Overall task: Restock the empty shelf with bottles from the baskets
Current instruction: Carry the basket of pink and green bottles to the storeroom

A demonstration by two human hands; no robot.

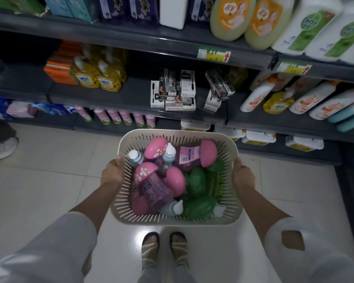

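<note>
- Pale sleeves (pixel 49 248) of ours fill the lower corners, the right one with a hole in it, and both forearms reach forward.
- Our left hand (pixel 112 172) grips the left rim of the cream slotted basket (pixel 192 133): the thumb lies on top of the rim, and the fingers curl under it on the outside, mostly hidden.
- Our right hand (pixel 243 174) grips the right rim in the same way.
- We hold the basket level between the two hands, above the tiled floor (pixel 49 170) and our sandalled feet (pixel 149 248).
- Heaped inside are pink-capped bottles (pixel 151 188), green bottles (pixel 198 208) and small blue bottles (pixel 169 155) with white nozzles. The basket wall stands between them and our fingers.
- Ahead, the middle shelf (pixel 137 92) shows a bare stretch between yellow bottles (pixel 108 82) and stacked black-and-white boxes (pixel 173 92).
</note>
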